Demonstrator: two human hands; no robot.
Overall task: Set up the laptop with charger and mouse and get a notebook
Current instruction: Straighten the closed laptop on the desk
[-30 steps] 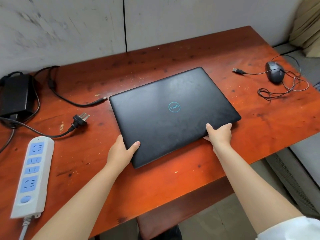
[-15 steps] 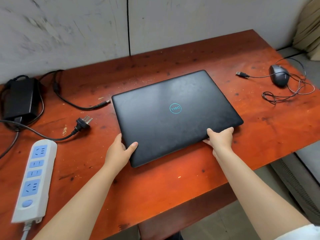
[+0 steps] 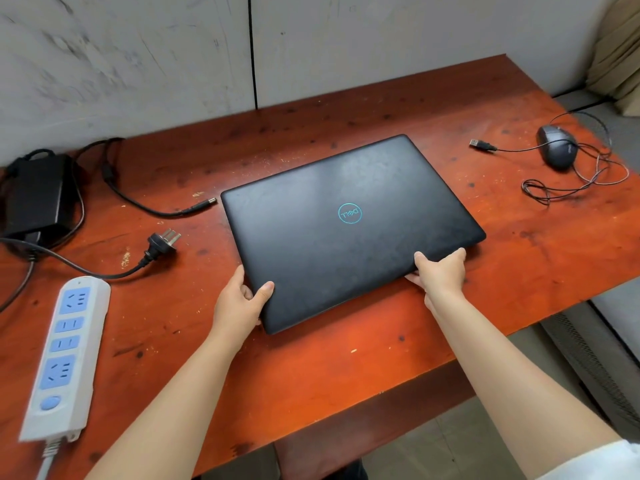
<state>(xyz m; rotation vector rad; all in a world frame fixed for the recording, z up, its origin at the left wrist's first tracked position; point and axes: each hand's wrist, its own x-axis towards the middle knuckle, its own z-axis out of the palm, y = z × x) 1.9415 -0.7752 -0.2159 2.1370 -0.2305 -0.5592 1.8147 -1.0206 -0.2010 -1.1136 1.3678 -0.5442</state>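
Note:
A closed black laptop [image 3: 349, 230] with a blue ring logo lies at an angle on the red wooden table [image 3: 346, 368]. My left hand [image 3: 240, 301] grips its near left corner, thumb on the lid. My right hand [image 3: 440, 273] holds the near edge toward the right corner, thumb and fingertips over the lid's rim. The black charger brick [image 3: 36, 195] sits at the far left, its round plug tip [image 3: 204, 204] close to the laptop's left corner and its wall plug [image 3: 162, 242] loose on the table. A dark wired mouse [image 3: 557, 147] lies at the far right.
A white power strip [image 3: 65, 355] with blue sockets lies along the left front of the table. The mouse's cable [image 3: 575, 181] is coiled beside it, with its USB plug [image 3: 479, 144] pointing at the laptop. A grey wall stands behind the table, floor to the right.
Both hands stay on the laptop's near edge. My left thumb has slid a little further onto the lid. The laptop has barely moved.

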